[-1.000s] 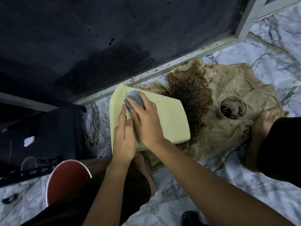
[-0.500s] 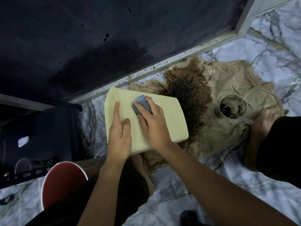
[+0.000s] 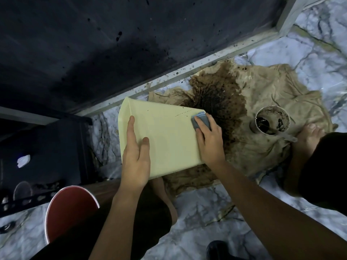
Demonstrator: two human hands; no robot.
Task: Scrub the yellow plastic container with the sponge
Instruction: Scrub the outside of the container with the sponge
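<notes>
Nearest, a red-lined bowl (image 3: 69, 211) stood at the lower left on the marble floor (image 3: 216, 218). Beyond it the left hand (image 3: 136, 156) lay flat, fingers spread and unclenched, on the near-left part of the yellow plastic container (image 3: 165, 139), pinning it rather than gripping it. The container lay on its side, partly on the floor and partly on a stained beige cloth (image 3: 262, 139). The right hand (image 3: 209, 141) was closed over a grey-blue sponge (image 3: 201, 121), pressing it against the container's far-right corner, close to a line of dark specks.

The container looked light and thin-walled, stiff enough to scrub but likely to flex and slide on wet marble, so bracing it with a flat palm near its wider end seemed the sound hold. The sponge looked soft and compressible.

Farther right, a dirty cup (image 3: 272, 121) sat on the cloth; its contents were possibly dark liquid, hard to tell in the dim light.
</notes>
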